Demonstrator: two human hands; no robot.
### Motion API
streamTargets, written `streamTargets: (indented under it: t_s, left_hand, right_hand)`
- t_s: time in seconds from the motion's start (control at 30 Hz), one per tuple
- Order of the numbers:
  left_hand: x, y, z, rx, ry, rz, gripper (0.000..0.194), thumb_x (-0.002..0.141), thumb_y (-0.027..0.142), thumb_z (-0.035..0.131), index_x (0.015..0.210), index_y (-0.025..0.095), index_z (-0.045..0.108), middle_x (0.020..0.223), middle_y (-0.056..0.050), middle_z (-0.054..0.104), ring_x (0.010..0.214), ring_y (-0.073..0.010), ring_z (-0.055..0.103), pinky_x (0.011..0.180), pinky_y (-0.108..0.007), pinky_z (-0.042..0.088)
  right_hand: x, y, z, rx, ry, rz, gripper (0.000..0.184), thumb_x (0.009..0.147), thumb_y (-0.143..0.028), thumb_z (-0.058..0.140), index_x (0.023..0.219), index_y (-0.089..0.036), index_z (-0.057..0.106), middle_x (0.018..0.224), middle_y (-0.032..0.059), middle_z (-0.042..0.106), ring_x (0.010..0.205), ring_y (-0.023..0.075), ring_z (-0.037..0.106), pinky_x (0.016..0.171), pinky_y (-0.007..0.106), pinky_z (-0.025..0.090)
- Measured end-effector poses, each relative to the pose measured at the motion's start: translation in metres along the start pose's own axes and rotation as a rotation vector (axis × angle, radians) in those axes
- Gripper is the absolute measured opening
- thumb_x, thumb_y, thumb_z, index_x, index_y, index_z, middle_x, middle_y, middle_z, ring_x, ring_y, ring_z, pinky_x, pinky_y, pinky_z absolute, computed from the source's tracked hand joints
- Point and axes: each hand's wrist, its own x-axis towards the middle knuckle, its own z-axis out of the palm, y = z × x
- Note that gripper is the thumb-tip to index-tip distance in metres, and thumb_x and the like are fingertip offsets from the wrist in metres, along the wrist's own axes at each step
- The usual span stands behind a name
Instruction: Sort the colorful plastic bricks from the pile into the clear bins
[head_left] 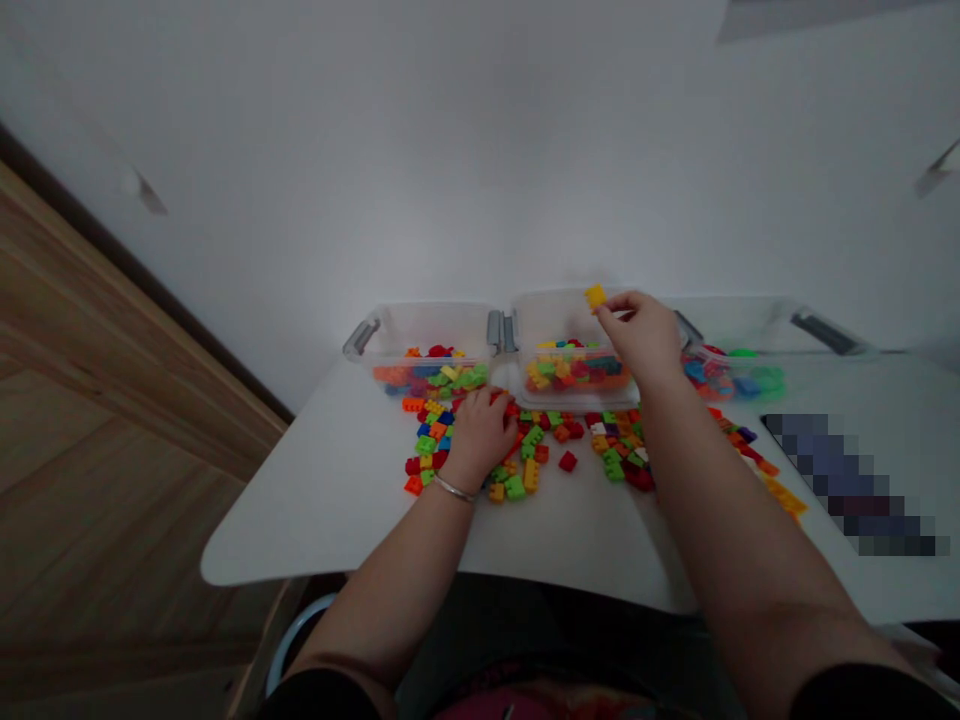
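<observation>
My right hand point(646, 335) is raised over the middle clear plastic box point(577, 402), pinching a yellow toy brick point(595, 297) between thumb and fingertips. The brick is above the box's rim level, apart from the bricks inside. My left hand point(484, 432), with a bracelet at the wrist, rests low among loose toy bricks point(531, 474) in front of the boxes. Its fingers curl down toward red bricks, and what they hold, if anything, is hidden. A lone red brick point(568, 461) lies between the two heaps; my right forearm covers part of the right heap.
A left clear box point(435, 325) holds bricks; a right one point(750, 315) holds coloured plastic pieces. All three stand against the wall on a white table point(300, 520). A blurred-out flat object point(847, 480) lies at right. Wooden panelling point(112, 450) is at left.
</observation>
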Motion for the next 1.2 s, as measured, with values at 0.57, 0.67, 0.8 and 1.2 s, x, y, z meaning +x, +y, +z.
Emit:
streamTargets:
  t_s: [0.57, 0.67, 0.8, 1.2]
  left_hand:
    - [0.000, 0.000, 0.000, -0.008, -0.011, -0.006, 0.030, 0.087, 0.025, 0.052, 0.114, 0.021, 0.064, 0.121, -0.008, 0.060, 0.112, -0.0246, 0.053, 0.098, -0.039, 0.045]
    - [0.001, 0.000, 0.000, -0.005, -0.017, -0.006, 0.030, 0.087, 0.026, 0.053, 0.115, 0.021, 0.063, 0.121, -0.009, 0.060, 0.112, -0.0247, 0.053, 0.097, -0.039, 0.045]
    - [0.000, 0.001, 0.000, -0.004, -0.026, -0.012, 0.030, 0.087, 0.025, 0.053, 0.116, 0.022, 0.063, 0.122, -0.008, 0.060, 0.114, -0.0246, 0.052, 0.098, -0.040, 0.044]
    - [0.000, 0.001, 0.000, 0.005, -0.014, -0.010, 0.032, 0.087, 0.026, 0.053, 0.117, 0.020, 0.062, 0.121, -0.008, 0.061, 0.114, -0.0244, 0.053, 0.101, -0.039, 0.042]
  right_hand:
    - [0.016, -0.003, 0.007, -0.243, -0.298, 0.101, 0.019, 0.071, -0.040, 0.069, 0.079, -0.022, 0.072, 0.075, 0.0066, 0.069, 0.075, 0.0240, 0.063, 0.075, 0.042, 0.049]
    - [-0.003, -0.011, -0.002, -0.093, -0.052, -0.149, 0.021, 0.082, -0.036, 0.058, 0.089, -0.021, 0.071, 0.089, 0.0078, 0.070, 0.085, 0.0234, 0.063, 0.084, 0.042, 0.047]
    - [-0.041, -0.017, -0.004, 0.082, 0.098, -0.489, 0.019, 0.086, -0.031, 0.052, 0.089, -0.020, 0.067, 0.090, 0.0075, 0.068, 0.087, 0.0212, 0.061, 0.086, 0.038, 0.046]
    - [-0.098, 0.016, 0.031, -0.207, -0.518, -0.765, 0.023, 0.087, -0.029, 0.060, 0.105, -0.019, 0.069, 0.108, 0.0092, 0.069, 0.099, 0.0239, 0.059, 0.089, 0.036, 0.045]
